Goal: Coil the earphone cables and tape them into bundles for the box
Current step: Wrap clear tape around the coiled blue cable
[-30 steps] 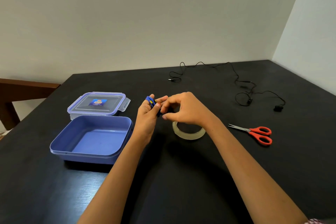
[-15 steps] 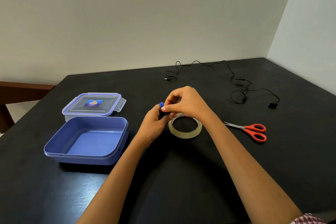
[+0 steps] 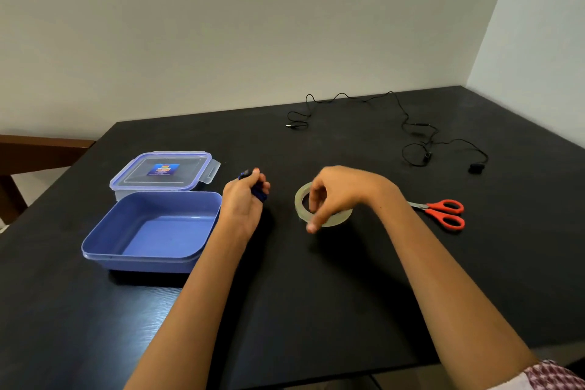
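My left hand (image 3: 242, 203) grips a coiled blue earphone cable (image 3: 260, 196), held just above the black table to the right of the open blue box (image 3: 148, 260). My right hand (image 3: 342, 191) is down on the clear tape roll (image 3: 299, 199), fingers curled inside the ring and thumb outside its near rim. A black earphone cable (image 3: 411, 133) lies uncoiled at the far side of the table, its earbuds at the right end.
The box's clear lid (image 3: 164, 171) lies flat behind the box. Red-handled scissors (image 3: 443, 214) rest to the right of the tape roll. A wooden chair (image 3: 31, 152) stands off the table's left edge. Walls close the far and right sides.
My hands have parted. The right hand left the blue coil and dropped onto the tape roll. The left hand moved left with the coil.
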